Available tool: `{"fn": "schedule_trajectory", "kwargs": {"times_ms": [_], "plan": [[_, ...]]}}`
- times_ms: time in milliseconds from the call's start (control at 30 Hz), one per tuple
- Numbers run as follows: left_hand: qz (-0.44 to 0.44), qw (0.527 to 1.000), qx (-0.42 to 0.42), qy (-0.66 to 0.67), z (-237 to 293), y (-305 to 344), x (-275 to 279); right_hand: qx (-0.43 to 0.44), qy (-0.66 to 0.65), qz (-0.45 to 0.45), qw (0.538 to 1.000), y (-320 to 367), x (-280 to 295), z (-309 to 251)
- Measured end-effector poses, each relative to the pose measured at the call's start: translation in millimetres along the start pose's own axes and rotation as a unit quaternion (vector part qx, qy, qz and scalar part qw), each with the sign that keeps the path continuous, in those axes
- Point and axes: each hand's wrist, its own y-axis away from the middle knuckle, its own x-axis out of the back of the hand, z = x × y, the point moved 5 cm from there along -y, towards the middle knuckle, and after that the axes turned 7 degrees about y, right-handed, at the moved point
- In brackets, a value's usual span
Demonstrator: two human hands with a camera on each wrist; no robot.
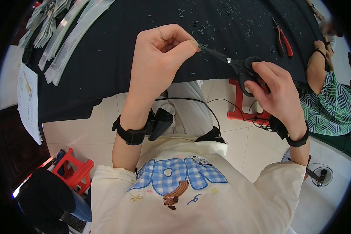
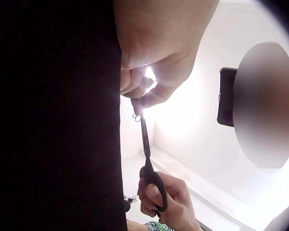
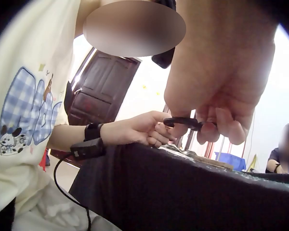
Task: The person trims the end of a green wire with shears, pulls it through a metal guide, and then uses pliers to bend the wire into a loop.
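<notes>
In the head view the left hand (image 1: 158, 58) pinches a small thin item between thumb and forefinger; a fine wire loop (image 2: 136, 117) shows at those fingertips in the left wrist view. The right hand (image 1: 279, 87) holds black scissors (image 1: 243, 70) by their handles, thumb through one loop. Their blade tips reach the left fingertips, nearly closed. From the right wrist view, the right hand (image 3: 221, 82) has the scissor handle (image 3: 183, 122) around its thumb, and the left hand (image 3: 147, 129) is beyond it. What exactly is pinched is too small to tell.
Small clippings (image 1: 226, 15) are scattered over the black tablecloth (image 1: 113, 50). Red-handled pliers (image 1: 286, 41) lie at the right. Clear plastic strips (image 1: 68, 46) and a written sheet (image 1: 28, 101) are at the left. Another person's arm (image 1: 316, 72) rests by the right edge. Red stools stand below.
</notes>
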Motion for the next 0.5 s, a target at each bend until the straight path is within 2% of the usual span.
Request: {"fn": "schedule_trajectory", "kwargs": {"times_ms": [500], "plan": [[-0.001,1.0,0.005,0.02,0.3,-0.9,0.4,-0.016,-0.023,-0.009,1.0,-2.4,-1.6,-1.2]]}}
